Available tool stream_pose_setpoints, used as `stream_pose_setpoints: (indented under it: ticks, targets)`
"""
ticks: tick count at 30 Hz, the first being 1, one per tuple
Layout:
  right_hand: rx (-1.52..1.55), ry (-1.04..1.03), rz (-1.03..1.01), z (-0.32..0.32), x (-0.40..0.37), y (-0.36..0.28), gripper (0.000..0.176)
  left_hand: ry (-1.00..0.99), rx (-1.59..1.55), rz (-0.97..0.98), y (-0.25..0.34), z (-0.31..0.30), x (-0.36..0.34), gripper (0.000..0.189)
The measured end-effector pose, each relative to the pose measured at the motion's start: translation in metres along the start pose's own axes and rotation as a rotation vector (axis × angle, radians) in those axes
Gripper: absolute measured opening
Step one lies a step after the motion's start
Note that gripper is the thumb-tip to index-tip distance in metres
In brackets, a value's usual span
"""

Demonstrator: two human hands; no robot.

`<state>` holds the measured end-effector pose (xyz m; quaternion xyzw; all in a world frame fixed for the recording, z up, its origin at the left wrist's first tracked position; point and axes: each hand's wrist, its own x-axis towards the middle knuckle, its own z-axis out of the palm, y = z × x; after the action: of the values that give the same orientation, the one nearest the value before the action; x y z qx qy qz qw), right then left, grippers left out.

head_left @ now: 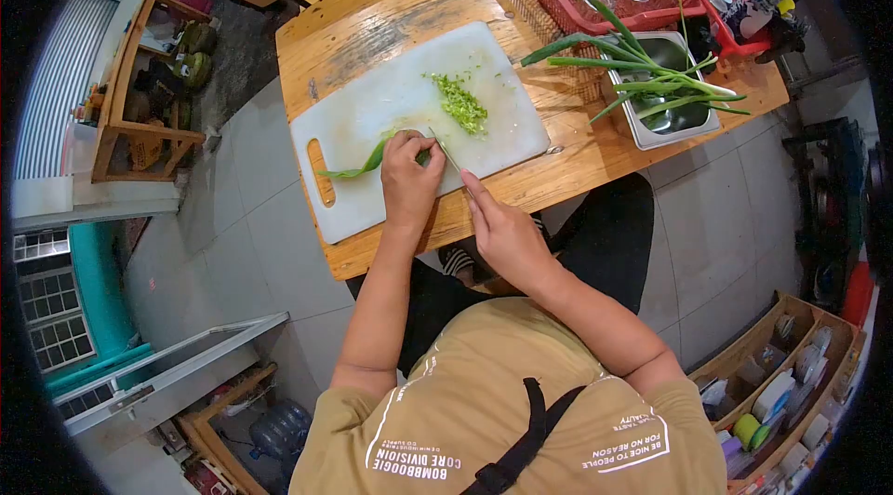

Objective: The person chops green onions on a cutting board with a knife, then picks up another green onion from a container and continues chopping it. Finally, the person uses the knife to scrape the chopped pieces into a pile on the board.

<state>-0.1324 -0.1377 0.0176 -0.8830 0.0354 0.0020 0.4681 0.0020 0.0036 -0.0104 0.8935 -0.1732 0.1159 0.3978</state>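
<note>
Wooden table (372,30): steel tray (642,140) holds probable scallions (642,86).

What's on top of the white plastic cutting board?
Chopped green onion pile, a green onion stalk pinned by the left hand, and the thin knife in the right hand. The left hand covers the stalk's cut end.
</note>
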Motion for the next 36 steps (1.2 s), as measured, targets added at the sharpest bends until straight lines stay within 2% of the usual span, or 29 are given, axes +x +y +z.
stream_pose_setpoints:
  ticks: [2, 9, 12, 14, 21, 27, 29, 31, 33, 34, 36]
  targets:
    - [-0.004, 0.101, -0.068, 0.01, 0.011, 0.005, 0.05, 0.002, -0.029, -0.016, 0.0, 0.0, 0.0, 0.011]
    - [-0.065, 0.055, -0.035, 0.005, -0.001, 0.0, 0.052, -0.01, 0.018, 0.025, 0.001, -0.007, 0.002, 0.01]
    - [-0.071, 0.067, -0.019, 0.006, -0.008, 0.004, 0.053, -0.057, -0.02, -0.024, 0.002, -0.007, 0.001, 0.009]
    - [-0.096, 0.128, -0.087, 0.017, 0.002, 0.015, 0.053, -0.019, -0.038, 0.0, 0.001, -0.005, 0.0, 0.009]
    - [-0.088, 0.087, -0.04, 0.013, 0.011, 0.01, 0.054, 0.002, 0.003, 0.045, -0.004, -0.003, -0.002, 0.011]
    - [0.027, 0.098, -0.076, 0.009, -0.003, 0.007, 0.052, 0.038, 0.042, 0.027, 0.003, -0.004, -0.001, 0.009]
    - [0.028, 0.092, -0.066, 0.009, -0.003, 0.002, 0.052, 0.008, -0.017, 0.037, -0.005, -0.002, -0.001, 0.008]
    - [0.072, 0.114, -0.135, 0.014, -0.001, 0.006, 0.051, 0.062, -0.071, 0.076, -0.009, 0.003, -0.001, 0.006]
    - [0.072, 0.112, -0.075, 0.016, 0.004, 0.007, 0.05, 0.117, -0.088, 0.096, -0.004, 0.001, -0.002, 0.007]
    - [0.08, 0.091, -0.111, 0.014, 0.009, 0.006, 0.05, 0.151, -0.064, 0.089, -0.003, -0.001, -0.002, 0.007]
    - [0.056, 0.008, 0.052, 0.007, 0.016, 0.0, 0.048, 0.064, -0.066, 0.046, -0.001, -0.003, -0.001, 0.007]
